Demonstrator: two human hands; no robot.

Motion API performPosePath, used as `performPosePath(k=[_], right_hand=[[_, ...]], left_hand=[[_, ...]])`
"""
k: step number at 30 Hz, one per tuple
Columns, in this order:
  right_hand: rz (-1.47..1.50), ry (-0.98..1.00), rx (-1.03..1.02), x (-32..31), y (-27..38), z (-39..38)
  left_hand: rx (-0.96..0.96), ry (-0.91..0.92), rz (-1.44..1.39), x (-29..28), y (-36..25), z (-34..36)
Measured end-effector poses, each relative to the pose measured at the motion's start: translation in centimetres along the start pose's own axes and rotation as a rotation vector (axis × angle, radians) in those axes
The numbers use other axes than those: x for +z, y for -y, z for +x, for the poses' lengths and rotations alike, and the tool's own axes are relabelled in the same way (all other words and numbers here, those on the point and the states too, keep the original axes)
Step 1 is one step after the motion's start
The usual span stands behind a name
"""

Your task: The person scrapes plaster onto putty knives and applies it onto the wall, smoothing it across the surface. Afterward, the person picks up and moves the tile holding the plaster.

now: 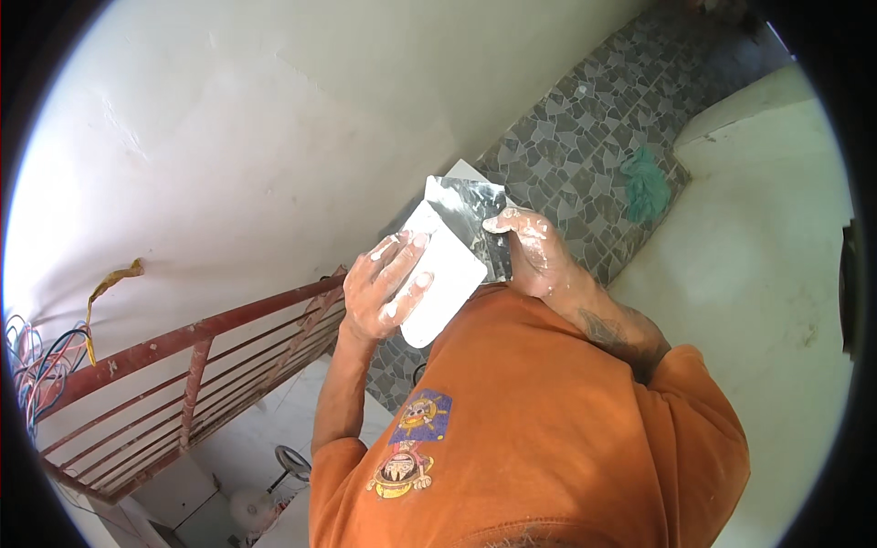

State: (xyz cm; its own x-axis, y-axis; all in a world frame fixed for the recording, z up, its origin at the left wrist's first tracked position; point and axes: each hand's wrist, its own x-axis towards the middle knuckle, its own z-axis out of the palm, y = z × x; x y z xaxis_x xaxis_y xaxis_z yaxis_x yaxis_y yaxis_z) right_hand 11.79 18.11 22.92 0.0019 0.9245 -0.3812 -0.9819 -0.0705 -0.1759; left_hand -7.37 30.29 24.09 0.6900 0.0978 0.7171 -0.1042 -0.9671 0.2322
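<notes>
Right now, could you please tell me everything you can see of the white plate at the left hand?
The white plate looks flat and thin, with straight edges, rounded corners and a smooth face, perhaps plastic. It is turned at a slant in the view. The left hand holds it from its left side, fingers laid across the face and hiding part of it. Its upper-right edge overlaps the dark, shiny sheet in the right hand; whether they touch is unclear.

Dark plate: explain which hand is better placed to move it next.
Probably the right hand: its thumb rests on the dark plate, while the left hand has its fingers on the white board.
</notes>
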Motion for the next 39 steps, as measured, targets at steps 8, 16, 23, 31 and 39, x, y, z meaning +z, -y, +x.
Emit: performPosePath(k=[8, 16, 23, 31, 39], right_hand=[[0.077, 0.157, 0.056, -3.2, -0.8, -0.4], [0.009, 0.021, 0.03, -4.9, -0.1, 0.5], [-0.035, 0.026, -0.008, -6.6, 2.0, 2.3], [-0.082, -0.041, -0.03, -10.4, 2.5, 6.0], [0.016, -0.051, 0.044, -9.0, -1.7, 8.2]], left_hand=[[-0.083, 0.228, -0.033, -0.6, 2.0, -3.2], [-0.146, 0.348, 0.071, 0.4, 3.3, -4.8], [-0.437, 0.346, 0.226, 0.7, 5.5, -6.5], [-1.171, 0.053, -0.253, 0.4, 6.0, -6.5], [-1.167, -0.051, -0.209, 2.3, 4.7, -5.2]])
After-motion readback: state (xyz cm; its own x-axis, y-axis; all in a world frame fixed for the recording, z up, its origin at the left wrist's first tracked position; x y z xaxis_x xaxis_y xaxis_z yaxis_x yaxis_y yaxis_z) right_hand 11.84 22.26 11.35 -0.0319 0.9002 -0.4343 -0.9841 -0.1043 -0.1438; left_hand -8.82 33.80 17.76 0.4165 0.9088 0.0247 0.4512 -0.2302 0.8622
